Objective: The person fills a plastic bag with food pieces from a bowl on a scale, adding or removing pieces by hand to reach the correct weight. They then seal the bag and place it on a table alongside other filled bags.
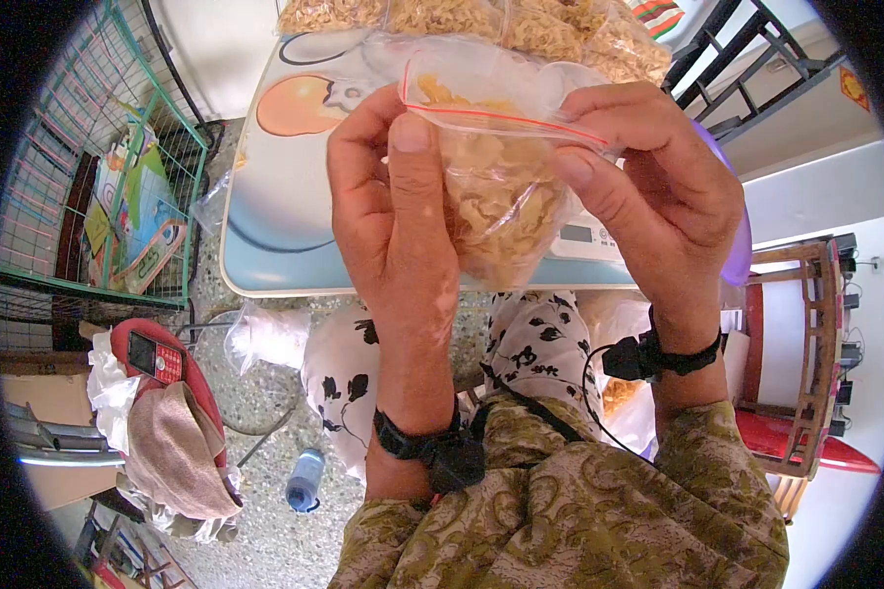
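I hold a small clear zip bag (496, 187) with a red seal line, filled with pale yellow dried pieces, up in front of me over the small table (265, 226). My left hand (388, 211) pinches the bag's left side at the seal with the thumb pressed on it. My right hand (658, 187) grips the right end of the seal between thumb and fingers. A digital scale (584, 236) shows on the table behind the bag, mostly hidden.
Several filled bags (462, 18) lie at the table's far edge. A green wire rack (108, 177) stands left, a red stool with a phone (155, 358) and cloth below it. A bottle (304, 481) lies on the floor. A wooden chair (805, 373) is right.
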